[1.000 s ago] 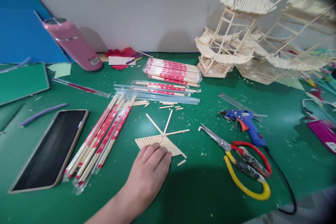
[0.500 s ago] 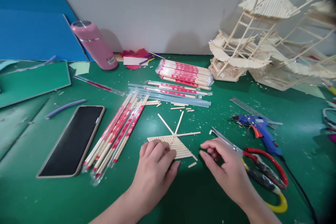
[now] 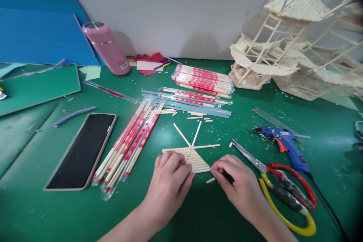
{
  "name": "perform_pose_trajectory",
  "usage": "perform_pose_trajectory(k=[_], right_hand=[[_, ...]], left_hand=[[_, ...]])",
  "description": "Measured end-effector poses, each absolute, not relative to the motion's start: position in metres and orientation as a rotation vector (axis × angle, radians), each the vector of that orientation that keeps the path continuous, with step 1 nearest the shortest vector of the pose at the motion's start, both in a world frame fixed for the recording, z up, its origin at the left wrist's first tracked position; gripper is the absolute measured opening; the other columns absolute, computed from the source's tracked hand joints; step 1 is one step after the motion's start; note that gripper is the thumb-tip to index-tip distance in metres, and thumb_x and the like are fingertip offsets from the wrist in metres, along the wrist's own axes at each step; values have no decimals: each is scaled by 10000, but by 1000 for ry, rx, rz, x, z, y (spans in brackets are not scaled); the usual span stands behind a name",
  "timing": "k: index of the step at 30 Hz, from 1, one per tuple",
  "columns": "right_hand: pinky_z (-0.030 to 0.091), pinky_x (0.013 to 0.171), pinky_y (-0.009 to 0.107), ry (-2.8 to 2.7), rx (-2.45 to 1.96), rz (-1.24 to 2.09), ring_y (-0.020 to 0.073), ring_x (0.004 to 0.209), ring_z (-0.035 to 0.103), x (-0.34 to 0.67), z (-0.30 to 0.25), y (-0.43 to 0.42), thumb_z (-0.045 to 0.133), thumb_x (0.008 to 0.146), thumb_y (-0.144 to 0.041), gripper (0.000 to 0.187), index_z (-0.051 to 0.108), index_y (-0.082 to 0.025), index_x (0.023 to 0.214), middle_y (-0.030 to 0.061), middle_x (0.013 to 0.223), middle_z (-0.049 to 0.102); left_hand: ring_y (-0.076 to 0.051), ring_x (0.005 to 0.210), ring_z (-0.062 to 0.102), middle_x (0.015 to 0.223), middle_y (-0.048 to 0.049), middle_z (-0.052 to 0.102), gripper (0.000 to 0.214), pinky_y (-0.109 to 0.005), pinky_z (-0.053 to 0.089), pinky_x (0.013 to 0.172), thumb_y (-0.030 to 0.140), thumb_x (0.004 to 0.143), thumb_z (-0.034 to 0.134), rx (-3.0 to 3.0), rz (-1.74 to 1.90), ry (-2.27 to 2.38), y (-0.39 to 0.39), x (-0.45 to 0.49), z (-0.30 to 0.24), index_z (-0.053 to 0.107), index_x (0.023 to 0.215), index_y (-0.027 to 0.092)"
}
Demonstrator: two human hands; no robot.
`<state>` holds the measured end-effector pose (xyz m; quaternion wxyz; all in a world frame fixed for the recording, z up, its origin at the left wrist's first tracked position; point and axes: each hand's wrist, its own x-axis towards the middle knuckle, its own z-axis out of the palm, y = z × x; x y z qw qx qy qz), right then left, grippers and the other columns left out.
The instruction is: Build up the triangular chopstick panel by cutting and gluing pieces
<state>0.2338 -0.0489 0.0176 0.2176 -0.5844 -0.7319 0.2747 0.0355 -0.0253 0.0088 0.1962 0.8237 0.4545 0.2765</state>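
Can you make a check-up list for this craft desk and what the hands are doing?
Surface: green mat, sprinkled with wood bits.
Job's things: stick panel with loose sticks fanning above it; short stick piece beside it.
Clutter: wrapped chopsticks, phone, scissors, ruler, pink bottle.
Grips: left hand lies flat on the panel; right hand fingertips at its right corner, grip unclear.
Cables: black cable trails from the glue gun towards the near edge.
Surroundings: stick model by the grey wall.

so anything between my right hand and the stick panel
Nothing visible. The right hand is at the right corner of the stick panel, which the left hand rests on. A short loose stick lies just below.
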Motion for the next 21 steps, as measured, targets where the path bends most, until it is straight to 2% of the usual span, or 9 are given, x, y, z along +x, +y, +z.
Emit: perform_pose_trajectory(k=[11,16,21], right_hand=[[420,646,291,-1969,-1632,725,162,725,530,230,18,-53,464,867,-214,147,580,-218,776,20,757,565],[452,660,258,-1868,-1625,658,144,737,547,235,25,-55,492,858,-251,94,576,-215,879,19,795,571],[459,606,223,-1754,-1640,569,125,687,553,246,34,-55,536,837,-282,98,560,-233,919,2,789,575]], left_hand=[[-195,782,463,797,-51,535,137,-348,394,688,173,834,504,2337,761,1258,-25,35,12,629,780,178],[-191,776,477,794,-47,547,128,-337,387,676,177,824,509,2348,804,1263,-27,37,13,622,763,180],[-180,758,507,804,-49,556,153,-326,399,668,157,835,476,2316,940,1358,-23,31,16,626,848,185]])
